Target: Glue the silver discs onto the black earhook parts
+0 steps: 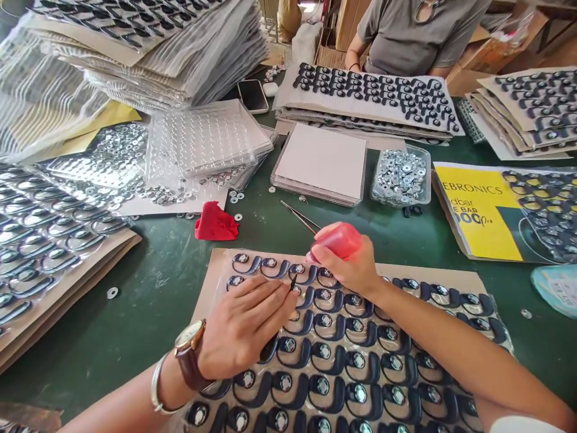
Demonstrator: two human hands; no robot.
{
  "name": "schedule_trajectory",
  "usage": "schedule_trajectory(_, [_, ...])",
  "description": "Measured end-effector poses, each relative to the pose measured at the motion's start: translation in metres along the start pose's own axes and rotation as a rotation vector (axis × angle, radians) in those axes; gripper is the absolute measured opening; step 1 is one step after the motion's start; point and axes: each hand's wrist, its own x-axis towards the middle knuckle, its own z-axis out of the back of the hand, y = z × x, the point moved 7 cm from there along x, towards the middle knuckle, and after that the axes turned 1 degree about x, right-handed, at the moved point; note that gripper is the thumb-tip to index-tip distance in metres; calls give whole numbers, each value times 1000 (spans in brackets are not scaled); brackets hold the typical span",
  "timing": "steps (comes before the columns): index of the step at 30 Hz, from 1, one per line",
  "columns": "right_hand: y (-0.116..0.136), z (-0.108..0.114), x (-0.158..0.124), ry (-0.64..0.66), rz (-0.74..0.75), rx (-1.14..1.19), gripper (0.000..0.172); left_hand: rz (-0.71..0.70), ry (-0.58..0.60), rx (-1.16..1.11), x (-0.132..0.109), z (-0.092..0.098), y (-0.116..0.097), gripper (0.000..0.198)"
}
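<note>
My right hand (360, 264) is wrapped around a red squeeze bottle (342, 239) above a card-backed sheet (205, 288). Rows of dark curved hook-shaped pieces (295, 388) with round silvery centres cover the sheet under clear film. My left hand (252, 319) lies palm down over its left part, fingers stretched out close together. Beside its index fingertip shows a small black pointed tip (294, 281); what it belongs to I cannot make out. Metal tweezers (300, 216) extend behind the bottle, their rear end hidden by my right hand.
A red cloth (216, 221) and loose washers (112, 293) lie on the green table (157, 270). Beyond are a clear tub of washers (401, 174), white cards (320, 159), plastic trays (202, 141) and a phone (252, 96). Filled sheets (54, 240) stand left; another person (415, 36) sits opposite.
</note>
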Motion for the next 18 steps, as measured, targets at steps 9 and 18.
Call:
schedule_trajectory(9, [-20,-8,-4,70,-96,68,30,-29,-14,42,10,-6,-2,35])
schedule_trajectory(18, [-15,-12,-4,136,-52,11,27,-58,-4,86,14,-7,-9,34])
